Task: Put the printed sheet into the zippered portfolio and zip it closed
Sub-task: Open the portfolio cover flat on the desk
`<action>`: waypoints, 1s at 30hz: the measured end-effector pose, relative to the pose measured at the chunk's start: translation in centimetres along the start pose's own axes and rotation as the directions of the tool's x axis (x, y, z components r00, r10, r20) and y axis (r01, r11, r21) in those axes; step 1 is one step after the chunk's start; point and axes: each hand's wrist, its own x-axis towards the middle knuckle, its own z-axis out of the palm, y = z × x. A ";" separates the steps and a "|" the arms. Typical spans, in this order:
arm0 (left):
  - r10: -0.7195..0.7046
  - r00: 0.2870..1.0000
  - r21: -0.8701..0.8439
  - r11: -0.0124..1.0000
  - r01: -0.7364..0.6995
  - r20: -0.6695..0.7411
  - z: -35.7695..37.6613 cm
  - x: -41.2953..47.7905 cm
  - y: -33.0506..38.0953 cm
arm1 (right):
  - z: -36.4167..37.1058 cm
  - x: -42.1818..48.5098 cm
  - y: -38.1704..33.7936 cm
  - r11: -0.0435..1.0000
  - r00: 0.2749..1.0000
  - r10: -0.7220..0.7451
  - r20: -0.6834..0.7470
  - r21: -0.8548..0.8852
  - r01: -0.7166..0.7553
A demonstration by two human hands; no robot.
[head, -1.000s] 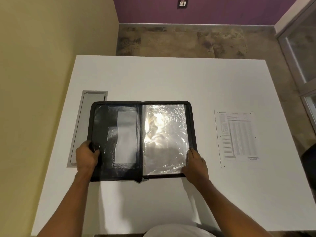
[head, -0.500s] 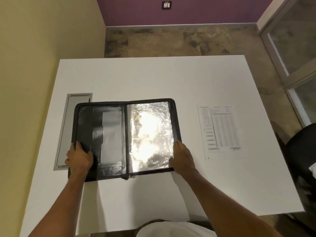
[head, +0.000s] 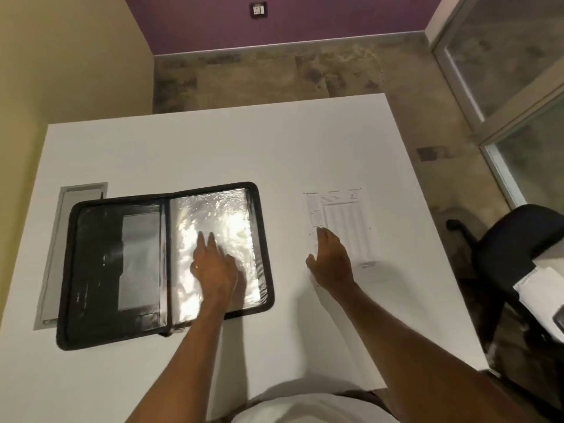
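Note:
A black zippered portfolio (head: 97, 270) lies open and flat on the white table (head: 213, 148), its right half a shiny clear plastic sleeve. My left hand (head: 215, 267) rests palm down on that sleeve with fingers spread, holding nothing. The printed sheet (head: 345, 221) lies flat on the table to the right of the portfolio. My right hand (head: 331, 259) is open over the sheet's lower left part, fingers spread; whether it touches the paper I cannot tell.
A grey cable-slot cover (head: 61, 239) is set into the table left of the portfolio. A black office chair (head: 515, 239) stands off the table's right edge, with white papers (head: 540, 294) beside it. A yellow wall runs along the left.
Both hands have let go of the portfolio's lower edges. My left hand moved right onto the clear sleeve, and my right hand moved right over the printed sheet. The view shifted left.

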 end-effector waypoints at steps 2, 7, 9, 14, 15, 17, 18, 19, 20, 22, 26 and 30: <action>0.017 0.999 -0.033 0.999 -0.015 0.046 2.6 -1.1 3.8 | -1.4 1.1 2.6 0.999 0.999 0.052 0.006 0.009 -0.052; 0.055 0.981 -0.143 0.989 -0.028 0.187 8.4 -3.3 11.6 | -3.9 3.6 8.7 0.989 0.987 0.148 0.055 0.009 -0.149; 0.025 0.973 -0.165 0.986 0.014 0.228 10.3 -4.1 14.0 | -4.6 4.5 10.6 0.979 0.978 0.199 0.065 0.026 -0.201; -0.022 0.964 -0.189 0.979 0.074 0.264 13.7 -5.0 17.5 | -5.6 6.2 13.3 0.948 0.950 0.302 0.082 0.082 -0.308; -0.034 0.966 -0.173 0.982 0.080 0.255 14.2 -5.1 17.8 | -5.7 6.5 13.6 0.940 0.944 0.317 0.089 0.101 -0.325; -0.055 0.973 -0.150 0.985 0.090 0.225 14.8 -5.2 18.3 | -5.7 6.8 14.1 0.924 0.932 0.342 0.117 0.139 -0.356; -0.064 0.975 -0.141 0.985 0.096 0.214 15.0 -5.3 18.5 | -5.7 7.0 14.3 0.914 0.926 0.353 0.133 0.161 -0.372; -0.076 0.975 -0.134 0.985 0.106 0.207 15.3 -5.3 18.8 | -5.6 7.1 14.4 0.905 0.921 0.363 0.146 0.182 -0.385; -0.092 0.974 -0.128 0.984 0.120 0.205 15.5 -5.4 19.0 | -5.5 7.2 14.5 0.897 0.917 0.368 0.151 0.201 -0.393; -0.117 0.971 -0.123 0.982 0.144 0.206 15.7 -5.5 19.4 | -5.3 7.3 14.6 0.890 0.918 0.366 0.150 0.231 -0.393; -0.171 0.967 -0.064 0.980 0.186 0.191 15.8 -5.2 20.6 | -5.1 7.3 14.8 0.881 0.920 0.361 0.154 0.268 -0.391; -0.379 0.906 -0.090 0.912 0.400 0.190 15.1 -3.7 22.1 | -5.2 7.4 15.2 0.887 0.925 0.344 0.161 0.267 -0.376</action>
